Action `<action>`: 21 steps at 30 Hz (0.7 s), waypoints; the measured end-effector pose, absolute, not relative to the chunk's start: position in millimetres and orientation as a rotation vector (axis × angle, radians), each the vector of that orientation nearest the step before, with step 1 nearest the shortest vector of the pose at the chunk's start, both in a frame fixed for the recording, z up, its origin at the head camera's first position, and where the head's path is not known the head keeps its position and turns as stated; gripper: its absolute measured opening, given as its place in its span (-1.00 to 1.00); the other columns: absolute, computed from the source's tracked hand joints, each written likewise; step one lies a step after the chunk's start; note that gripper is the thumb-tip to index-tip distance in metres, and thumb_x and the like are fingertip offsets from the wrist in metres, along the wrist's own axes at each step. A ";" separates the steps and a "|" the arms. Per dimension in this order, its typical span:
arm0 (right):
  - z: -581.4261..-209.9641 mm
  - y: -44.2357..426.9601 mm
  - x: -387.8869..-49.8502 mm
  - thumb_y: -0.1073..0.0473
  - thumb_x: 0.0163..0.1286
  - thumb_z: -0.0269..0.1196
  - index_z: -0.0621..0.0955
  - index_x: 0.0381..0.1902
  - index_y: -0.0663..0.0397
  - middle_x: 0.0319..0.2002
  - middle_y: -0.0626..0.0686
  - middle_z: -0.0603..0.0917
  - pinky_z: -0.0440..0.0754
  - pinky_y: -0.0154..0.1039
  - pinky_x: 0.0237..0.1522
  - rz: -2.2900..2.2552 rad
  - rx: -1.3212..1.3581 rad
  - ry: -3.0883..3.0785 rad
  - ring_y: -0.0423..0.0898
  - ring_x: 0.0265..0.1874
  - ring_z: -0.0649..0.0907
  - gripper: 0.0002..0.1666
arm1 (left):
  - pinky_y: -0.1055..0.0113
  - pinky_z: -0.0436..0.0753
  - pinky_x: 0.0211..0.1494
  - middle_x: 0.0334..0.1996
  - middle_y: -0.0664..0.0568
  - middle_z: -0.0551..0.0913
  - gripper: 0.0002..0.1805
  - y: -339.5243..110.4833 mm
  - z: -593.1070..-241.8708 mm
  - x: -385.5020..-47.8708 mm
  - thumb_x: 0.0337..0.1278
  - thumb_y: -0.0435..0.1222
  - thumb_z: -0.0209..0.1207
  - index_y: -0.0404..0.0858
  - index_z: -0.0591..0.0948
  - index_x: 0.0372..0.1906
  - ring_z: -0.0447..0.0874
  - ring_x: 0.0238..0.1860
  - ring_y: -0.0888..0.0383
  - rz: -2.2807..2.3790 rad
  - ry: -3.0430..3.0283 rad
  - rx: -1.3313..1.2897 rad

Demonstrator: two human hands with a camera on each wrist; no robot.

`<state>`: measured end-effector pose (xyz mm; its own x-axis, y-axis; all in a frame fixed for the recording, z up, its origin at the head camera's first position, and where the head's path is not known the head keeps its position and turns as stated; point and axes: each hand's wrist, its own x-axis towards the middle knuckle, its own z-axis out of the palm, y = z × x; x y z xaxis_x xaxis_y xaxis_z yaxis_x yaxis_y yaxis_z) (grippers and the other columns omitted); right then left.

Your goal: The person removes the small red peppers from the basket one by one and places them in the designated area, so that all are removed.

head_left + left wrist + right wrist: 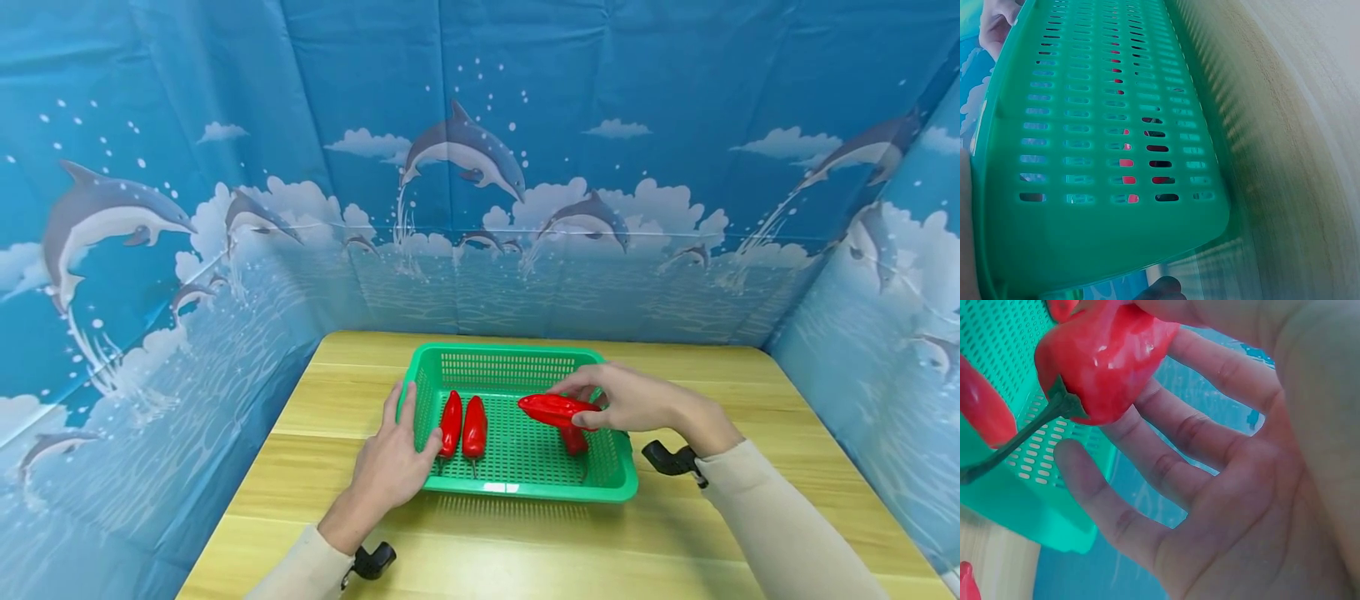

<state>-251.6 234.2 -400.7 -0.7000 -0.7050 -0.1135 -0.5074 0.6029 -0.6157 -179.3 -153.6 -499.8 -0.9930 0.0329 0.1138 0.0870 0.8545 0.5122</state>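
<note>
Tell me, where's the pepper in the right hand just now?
In the head view, the held pepper is over the right half of the basket, pinched in the right hand and partly covering a second pepper.

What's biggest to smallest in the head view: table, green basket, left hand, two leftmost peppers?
1. Table
2. Green basket
3. Left hand
4. Leftmost pepper and the pepper beside it, too alike to rank
</note>
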 end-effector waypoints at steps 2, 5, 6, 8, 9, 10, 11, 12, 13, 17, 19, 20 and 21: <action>-400.9 236.8 -251.1 0.13 0.65 0.50 0.73 0.56 -0.08 0.33 0.04 0.79 0.88 -0.18 0.12 -0.806 -0.976 2.487 -0.13 0.12 0.78 -0.42 | 0.24 0.44 -0.59 0.98 -0.13 -0.10 0.06 -153.5 -499.9 -179.5 0.72 0.10 0.18 -0.16 -0.05 0.98 0.43 -0.69 0.08 -0.814 -2.930 -0.095; -401.1 240.6 -250.5 0.12 0.66 0.50 0.73 0.56 -0.06 0.31 0.03 0.80 0.88 -0.16 0.13 -0.811 -0.978 2.486 -0.12 0.11 0.77 -0.42 | 0.25 0.44 -0.61 0.98 -0.13 -0.10 0.06 -153.4 -499.4 -179.3 0.71 0.10 0.19 -0.16 -0.05 0.98 0.43 -0.70 0.08 -0.817 -2.931 -0.096; -401.0 241.7 -250.2 0.12 0.66 0.50 0.73 0.56 -0.05 0.30 0.02 0.81 0.89 -0.15 0.13 -0.814 -0.979 2.485 -0.12 0.11 0.77 -0.42 | 0.25 0.44 -0.61 0.98 -0.13 -0.10 0.06 -153.5 -499.1 -179.2 0.71 0.10 0.19 -0.16 -0.05 0.98 0.42 -0.70 0.07 -0.819 -2.930 -0.096; -401.0 243.8 -249.7 0.13 0.66 0.49 0.73 0.56 -0.05 0.29 0.01 0.82 0.89 -0.16 0.13 -0.810 -0.982 2.489 -0.12 0.10 0.78 -0.43 | 0.25 0.44 -0.61 0.98 -0.13 -0.10 0.06 -153.6 -499.1 -178.8 0.71 0.10 0.19 -0.16 -0.04 0.98 0.42 -0.70 0.08 -0.820 -2.930 -0.096; -401.2 245.0 -249.7 0.13 0.66 0.49 0.73 0.56 -0.06 0.28 0.00 0.82 0.88 -0.16 0.13 -0.808 -0.979 2.495 -0.12 0.10 0.79 -0.43 | 0.25 0.44 -0.61 0.98 -0.13 -0.10 0.06 -153.7 -499.0 -178.7 0.71 0.10 0.19 -0.16 -0.04 0.98 0.42 -0.70 0.08 -0.819 -2.930 -0.095; -401.2 245.9 -249.5 0.12 0.66 0.49 0.73 0.56 -0.07 0.27 -0.02 0.83 0.88 -0.17 0.14 -0.802 -0.975 2.503 -0.12 0.11 0.79 -0.43 | 0.25 0.44 -0.60 0.98 -0.13 -0.10 0.06 -153.8 -499.0 -178.7 0.71 0.10 0.19 -0.17 -0.04 0.98 0.42 -0.70 0.08 -0.816 -2.930 -0.096; -401.0 247.1 -249.5 0.13 0.66 0.49 0.73 0.55 -0.06 0.27 -0.02 0.83 0.89 -0.16 0.13 -0.805 -0.979 2.503 -0.12 0.11 0.79 -0.43 | 0.25 0.44 -0.60 0.98 -0.14 -0.09 0.06 -153.8 -499.0 -178.7 0.71 0.10 0.19 -0.17 -0.04 0.98 0.43 -0.69 0.08 -0.816 -2.929 -0.096; -400.9 248.1 -249.2 0.13 0.66 0.49 0.73 0.55 -0.06 0.26 -0.03 0.83 0.89 -0.15 0.13 -0.806 -0.974 2.507 -0.12 0.11 0.80 -0.43 | 0.24 0.44 -0.60 0.98 -0.14 -0.09 0.06 -153.8 -498.9 -178.7 0.71 0.10 0.19 -0.17 -0.04 0.98 0.43 -0.69 0.08 -0.816 -2.928 -0.098; -400.9 249.2 -249.1 0.13 0.66 0.49 0.74 0.55 -0.07 0.26 -0.04 0.84 0.89 -0.14 0.13 -0.803 -0.970 2.514 -0.11 0.11 0.80 -0.43 | 0.25 0.44 -0.60 0.98 -0.14 -0.09 0.06 -153.8 -498.8 -178.8 0.71 0.10 0.19 -0.17 -0.04 0.98 0.43 -0.69 0.08 -0.815 -2.926 -0.099; -401.2 253.6 -249.0 0.12 0.66 0.49 0.73 0.55 -0.06 0.25 -0.03 0.84 0.89 -0.10 0.11 -0.805 -0.969 2.526 -0.11 0.09 0.81 -0.44 | 0.25 0.43 -0.61 0.98 -0.15 -0.08 0.06 -153.7 -498.8 -179.4 0.71 0.10 0.19 -0.18 -0.03 0.98 0.42 -0.69 0.09 -0.813 -2.922 -0.102; -401.7 255.4 -248.9 0.12 0.66 0.49 0.74 0.55 -0.08 0.24 -0.04 0.84 0.87 -0.15 0.08 -0.800 -0.957 2.535 -0.11 0.07 0.81 -0.44 | 0.25 0.43 -0.61 0.98 -0.15 -0.08 0.06 -153.8 -498.8 -179.7 0.71 0.09 0.19 -0.18 -0.03 0.98 0.42 -0.70 0.09 -0.810 -2.922 -0.102; -401.9 256.3 -248.8 0.12 0.67 0.48 0.74 0.55 -0.07 0.25 -0.04 0.84 0.87 -0.17 0.07 -0.803 -0.955 2.534 -0.11 0.07 0.81 -0.44 | 0.25 0.44 -0.60 0.98 -0.15 -0.08 0.06 -153.7 -498.9 -179.8 0.71 0.10 0.19 -0.18 -0.04 0.98 0.42 -0.69 0.09 -0.808 -2.923 -0.103; -402.1 257.2 -248.8 0.12 0.67 0.48 0.73 0.55 -0.06 0.24 -0.03 0.84 0.86 -0.19 0.05 -0.805 -0.957 2.533 -0.11 0.07 0.81 -0.44 | 0.24 0.44 -0.60 0.98 -0.15 -0.08 0.06 -153.6 -498.9 -179.9 0.72 0.10 0.19 -0.17 -0.04 0.98 0.42 -0.69 0.09 -0.807 -2.924 -0.102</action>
<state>-248.8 257.2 -402.1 -0.7265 -0.6811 -0.0913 -0.5033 0.6178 -0.6042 -179.9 -153.6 -498.9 -0.9921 0.0366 0.1202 0.0931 0.8567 0.5073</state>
